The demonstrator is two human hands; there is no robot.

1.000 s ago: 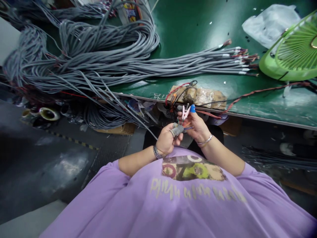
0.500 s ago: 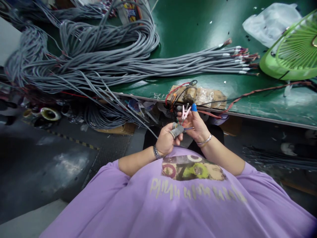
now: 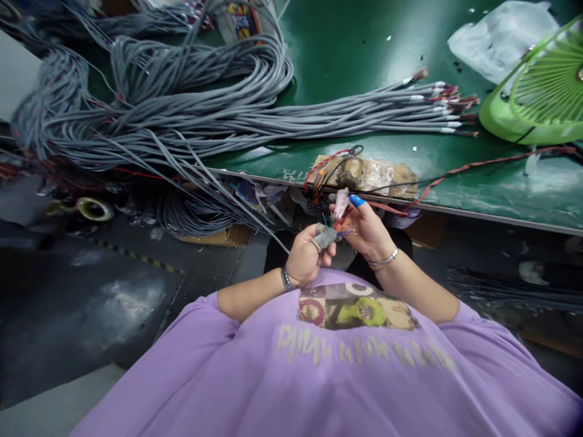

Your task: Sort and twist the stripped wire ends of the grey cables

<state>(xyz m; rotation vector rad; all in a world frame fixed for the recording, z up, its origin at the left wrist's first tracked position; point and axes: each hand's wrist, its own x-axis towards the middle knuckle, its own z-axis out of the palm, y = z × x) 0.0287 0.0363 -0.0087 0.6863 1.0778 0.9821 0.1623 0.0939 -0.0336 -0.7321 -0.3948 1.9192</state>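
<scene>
My left hand [image 3: 304,258], with grey coverings on its fingertips, is closed around the end of a grey cable [image 3: 279,241]. Thin coloured wires [image 3: 347,230] fan out from that end between my two hands. In my right hand [image 3: 370,233], whose thumb wears a blue cover, is a small pink clip [image 3: 340,203]. The clip sits right at the wires, its lower end beside a reddish one. Whether its jaws grip a wire cannot be made out.
A large bundle of grey cables [image 3: 195,115] lies across the green table [image 3: 346,42], stripped ends to the right. A wooden block [image 3: 387,176] with wires sits at the front edge. A green fan [image 3: 542,91] and a plastic bag [image 3: 501,42] are at the right.
The pink clip has turned, from two spread arms to one narrow shape. My right hand has shifted slightly right, its blue-covered thumb tilting left. My left hand stays nearly still.
</scene>
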